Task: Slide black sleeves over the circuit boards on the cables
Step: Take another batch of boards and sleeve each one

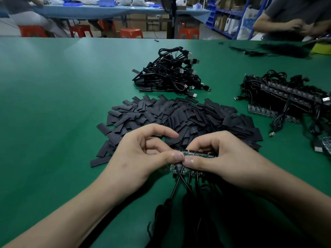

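A joined strip of small green circuit boards [196, 154] is held low at the table's near middle, black cables [176, 187] hanging from it toward me. My left hand [141, 156] pinches the strip's left end between thumb and fingers. My right hand [223, 158] grips the strip from the right, its thumb pressed beside my left thumb. Just beyond my hands lies a wide pile of flat black sleeves [179, 119] on the green table [53, 104]. No sleeve is visibly in either hand.
A heap of sleeved cables with USB plugs [172, 74] lies behind the sleeve pile. At the right lie more board strips with cables [286, 99]. Another person [295, 18] stands at the far right corner. Red stools and a blue table stand beyond the far edge.
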`<action>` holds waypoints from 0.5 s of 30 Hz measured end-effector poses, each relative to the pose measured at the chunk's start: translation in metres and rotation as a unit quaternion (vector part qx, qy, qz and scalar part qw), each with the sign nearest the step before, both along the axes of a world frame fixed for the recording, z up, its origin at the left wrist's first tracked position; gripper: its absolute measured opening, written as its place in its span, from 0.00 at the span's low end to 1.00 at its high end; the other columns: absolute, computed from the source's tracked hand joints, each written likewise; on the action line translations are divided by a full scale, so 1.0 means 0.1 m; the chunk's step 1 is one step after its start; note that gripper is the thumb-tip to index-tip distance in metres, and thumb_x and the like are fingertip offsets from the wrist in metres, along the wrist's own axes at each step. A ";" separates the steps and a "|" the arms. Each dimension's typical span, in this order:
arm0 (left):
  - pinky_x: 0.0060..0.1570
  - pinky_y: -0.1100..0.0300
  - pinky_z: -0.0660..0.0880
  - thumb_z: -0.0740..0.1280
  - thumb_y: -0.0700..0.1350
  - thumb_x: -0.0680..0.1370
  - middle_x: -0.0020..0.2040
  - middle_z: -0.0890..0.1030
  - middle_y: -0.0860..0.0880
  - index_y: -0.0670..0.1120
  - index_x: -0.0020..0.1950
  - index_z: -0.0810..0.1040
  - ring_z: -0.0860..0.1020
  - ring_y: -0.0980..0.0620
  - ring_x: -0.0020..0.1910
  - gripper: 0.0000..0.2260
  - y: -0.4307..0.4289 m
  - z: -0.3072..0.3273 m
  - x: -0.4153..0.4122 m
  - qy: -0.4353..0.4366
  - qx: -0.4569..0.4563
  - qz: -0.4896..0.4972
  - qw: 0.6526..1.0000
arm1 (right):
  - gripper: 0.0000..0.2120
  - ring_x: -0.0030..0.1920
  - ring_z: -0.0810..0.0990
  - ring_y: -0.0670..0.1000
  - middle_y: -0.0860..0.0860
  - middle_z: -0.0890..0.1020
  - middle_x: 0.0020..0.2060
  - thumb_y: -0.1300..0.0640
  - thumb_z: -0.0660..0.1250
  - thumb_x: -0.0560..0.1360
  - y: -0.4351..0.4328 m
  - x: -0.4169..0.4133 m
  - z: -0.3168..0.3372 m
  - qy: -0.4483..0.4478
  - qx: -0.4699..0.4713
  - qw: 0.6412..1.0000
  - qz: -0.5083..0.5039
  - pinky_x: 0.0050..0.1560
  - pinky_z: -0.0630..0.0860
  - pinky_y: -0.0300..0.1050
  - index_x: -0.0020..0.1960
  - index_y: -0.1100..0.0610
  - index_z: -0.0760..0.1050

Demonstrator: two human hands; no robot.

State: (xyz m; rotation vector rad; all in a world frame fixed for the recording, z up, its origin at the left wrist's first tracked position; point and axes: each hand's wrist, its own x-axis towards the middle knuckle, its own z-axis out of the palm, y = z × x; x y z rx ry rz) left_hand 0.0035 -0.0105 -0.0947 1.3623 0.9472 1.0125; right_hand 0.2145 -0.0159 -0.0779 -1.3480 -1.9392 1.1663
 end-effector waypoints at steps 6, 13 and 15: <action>0.32 0.66 0.76 0.79 0.46 0.62 0.31 0.81 0.47 0.52 0.49 0.85 0.77 0.54 0.26 0.16 0.03 -0.01 0.02 -0.037 -0.014 -0.021 0.999 | 0.03 0.42 0.84 0.44 0.49 0.87 0.40 0.54 0.76 0.75 -0.03 0.00 -0.03 0.054 0.003 0.998 -0.013 0.50 0.78 0.41 0.44 0.52 0.85; 0.32 0.66 0.76 0.78 0.44 0.65 0.31 0.80 0.48 0.50 0.54 0.85 0.77 0.54 0.27 0.18 0.05 -0.03 0.01 -0.055 -0.032 -0.052 0.997 | 0.03 0.40 0.82 0.43 0.50 0.86 0.38 0.56 0.75 0.75 -0.03 0.03 -0.07 0.096 -0.007 0.995 0.001 0.45 0.77 0.35 0.43 0.55 0.85; 0.32 0.66 0.76 0.78 0.43 0.65 0.31 0.80 0.48 0.50 0.54 0.85 0.76 0.55 0.27 0.18 0.05 -0.03 0.01 -0.061 -0.035 -0.056 0.996 | 0.03 0.40 0.82 0.43 0.50 0.86 0.38 0.56 0.75 0.75 -0.02 0.03 -0.09 0.107 -0.016 0.994 0.007 0.45 0.77 0.34 0.43 0.55 0.85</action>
